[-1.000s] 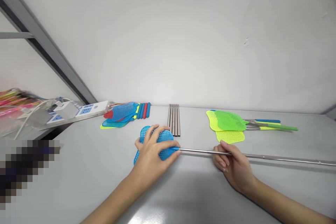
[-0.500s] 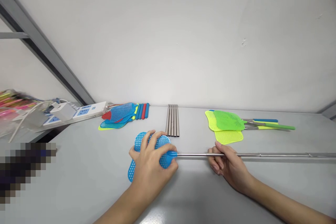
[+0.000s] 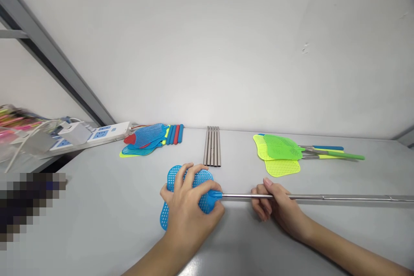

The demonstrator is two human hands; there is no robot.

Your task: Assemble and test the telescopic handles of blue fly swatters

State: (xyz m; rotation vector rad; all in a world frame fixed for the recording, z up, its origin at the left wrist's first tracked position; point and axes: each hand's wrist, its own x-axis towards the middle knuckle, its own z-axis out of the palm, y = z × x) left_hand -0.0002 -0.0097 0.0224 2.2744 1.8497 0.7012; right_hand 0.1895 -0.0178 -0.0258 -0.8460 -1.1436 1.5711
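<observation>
My left hand (image 3: 189,211) is closed over the blue perforated head of a fly swatter (image 3: 174,174), thumb and index finger pinching around its neck. From that neck a thin telescopic metal rod (image 3: 237,196), drawn out long, runs right past the frame edge, so its far end is out of sight. Partway along the rod, my right hand (image 3: 284,207) has its thumb and fingers closed around it. Just beyond my left hand, several short metal tubes (image 3: 212,146) lie side by side.
Back left, loose swatter heads (image 3: 150,136) are stacked beside a row of coloured grips (image 3: 175,134). Back right lie swatters with green and yellow heads (image 3: 283,148). A power strip (image 3: 110,133) with plugs and cables sits at the left, near the wall (image 3: 226,51).
My right hand has slid a little left along the rod, closer to my left hand. The swatter and both hands sit slightly lower in view.
</observation>
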